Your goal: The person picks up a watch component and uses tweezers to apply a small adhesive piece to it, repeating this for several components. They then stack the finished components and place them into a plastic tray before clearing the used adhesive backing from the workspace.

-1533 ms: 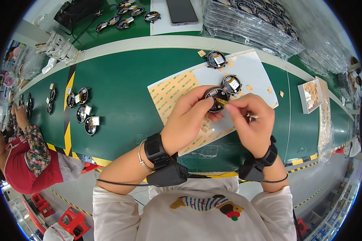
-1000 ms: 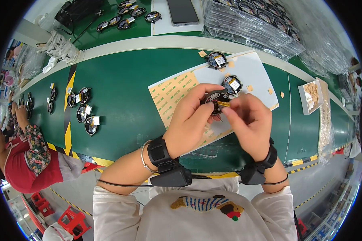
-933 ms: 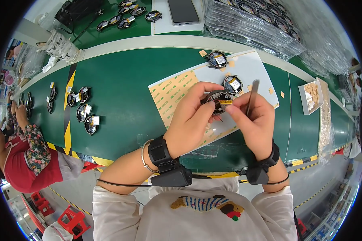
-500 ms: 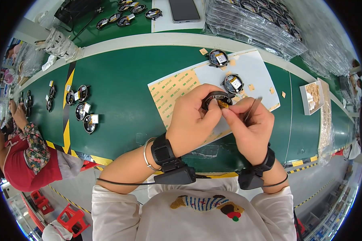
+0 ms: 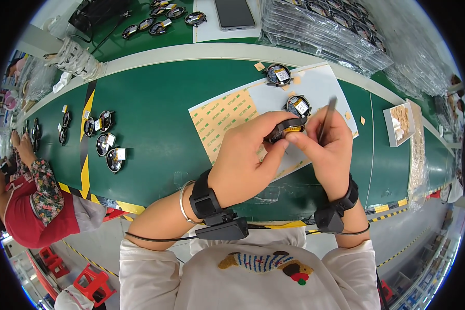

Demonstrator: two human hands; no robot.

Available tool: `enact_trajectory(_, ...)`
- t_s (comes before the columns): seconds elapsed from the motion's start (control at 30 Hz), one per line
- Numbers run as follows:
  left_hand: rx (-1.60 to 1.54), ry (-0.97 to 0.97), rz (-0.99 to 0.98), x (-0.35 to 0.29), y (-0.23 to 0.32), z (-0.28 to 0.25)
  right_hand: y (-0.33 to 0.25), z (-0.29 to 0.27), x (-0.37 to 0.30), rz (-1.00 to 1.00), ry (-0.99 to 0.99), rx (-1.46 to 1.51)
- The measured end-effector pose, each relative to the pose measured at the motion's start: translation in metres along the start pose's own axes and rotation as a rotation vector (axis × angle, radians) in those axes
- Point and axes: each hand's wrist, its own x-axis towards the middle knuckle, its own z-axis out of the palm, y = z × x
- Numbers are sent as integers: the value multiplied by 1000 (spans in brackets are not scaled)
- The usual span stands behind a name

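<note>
Across the green desk (image 5: 155,93) lies a flat white paper sheet (image 5: 318,77). Above it, the left hand (image 5: 245,150) curls fingers and thumb around a tilted, round black watch case (image 5: 295,123). The right hand (image 5: 328,150) has thumb and finger nearly together at its edge, seemingly on a small yellow strip (image 5: 293,129), and also grips a thin dark metal tool (image 5: 327,119). Good handling probably means steadying the rim, pressing lightly, and keeping the tool clear.

Green workbench (image 5: 155,93)
A white sheet (image 5: 321,85), dark round cases (image 5: 105,121) and a small white box (image 5: 389,129) lie on it.
</note>
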Motion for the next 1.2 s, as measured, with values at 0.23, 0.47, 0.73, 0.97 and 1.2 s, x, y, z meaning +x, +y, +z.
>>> enact_trajectory(0.23,-64,-162,-319,1,4,-11,3,1,2,62,-78,340)
enact_trajectory(0.47,304,-324,-122,2,8,-18,3,-8,3,238,-350,290)
enact_trajectory(0.73,441,-254,-104,-4,9,-15,7,4,2,147,-252,158)
enact_trajectory(0.97,702,-168,-139,-14,45,-73,6,-9,1,-33,-61,-33)
enact_trajectory(1.2,1125,193,-272,-92,33,-197,12,-49,32,60,189,-183)
